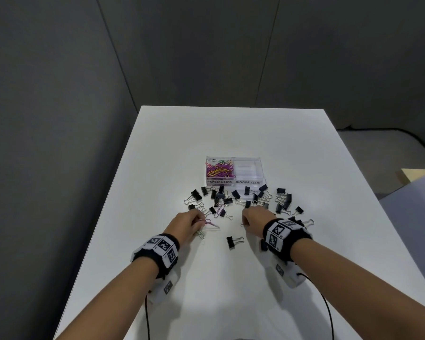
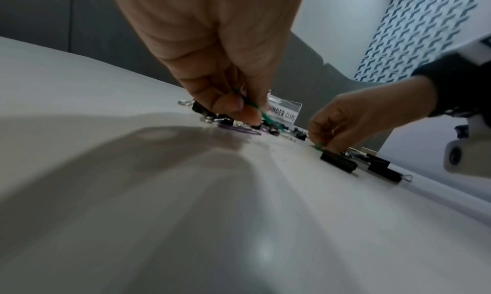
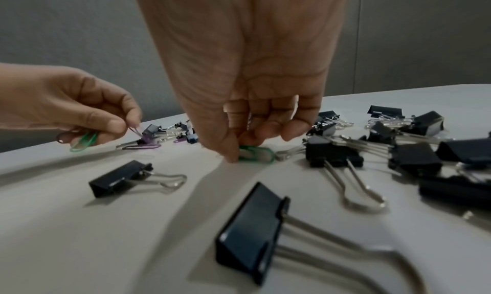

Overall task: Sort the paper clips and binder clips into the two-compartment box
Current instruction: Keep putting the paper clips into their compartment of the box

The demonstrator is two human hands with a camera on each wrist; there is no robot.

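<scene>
Two forearms are seen closest of all, each strapped with a black-and-white marker band (image 1: 163, 246), cables trailing off the near edge of the white table (image 1: 231, 133). Fingers of the left hand (image 1: 187, 223) are curled round a small bunch of paper clips, a green paper clip (image 3: 84, 140) and a pink one pinched among them, just above the tabletop. Across from it, the right hand (image 1: 255, 220) is lowered to the surface, thumb and fingertips closed on a second green clip (image 3: 257, 154) that lies flat on the table. Black binder clips (image 1: 234, 195) are scattered in a loose arc between the hands and the clear two-compartment box (image 1: 261, 168); one lone binder clip (image 1: 234, 240) is set apart, nearer the person, between the two wrists. Coloured paper clips (image 1: 220, 169) are heaped in the left compartment, marked PAPER CLIPS; the right compartment, marked BINDER CLIPS, is shown holding no clips. Soft shadows of the arms are cast on the matte tabletop. Dark grey panelled walls (image 1: 59, 69) are closed in behind and to the left, and a black cable (image 1: 412, 138) is run along the grey floor at the right.
</scene>
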